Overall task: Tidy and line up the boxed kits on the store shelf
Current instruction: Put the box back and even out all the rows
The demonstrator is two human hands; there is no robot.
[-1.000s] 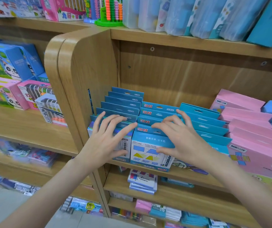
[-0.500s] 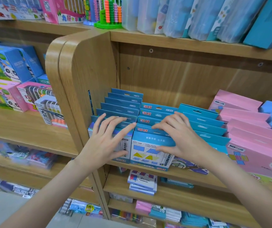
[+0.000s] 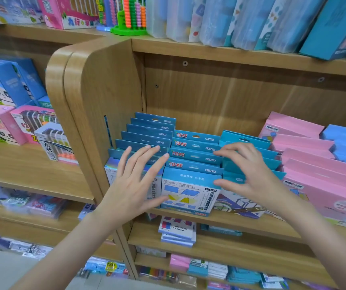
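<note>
Both hands [image 3: 135,185] [image 3: 249,174] open, fingers flat against blue kits [image 3: 191,189].

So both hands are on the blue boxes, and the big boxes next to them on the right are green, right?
Not quite. The head view shows the big boxes on the right are pink, not green. The rest is right: the left hand and the right hand both rest on the rows of blue boxes.
</note>
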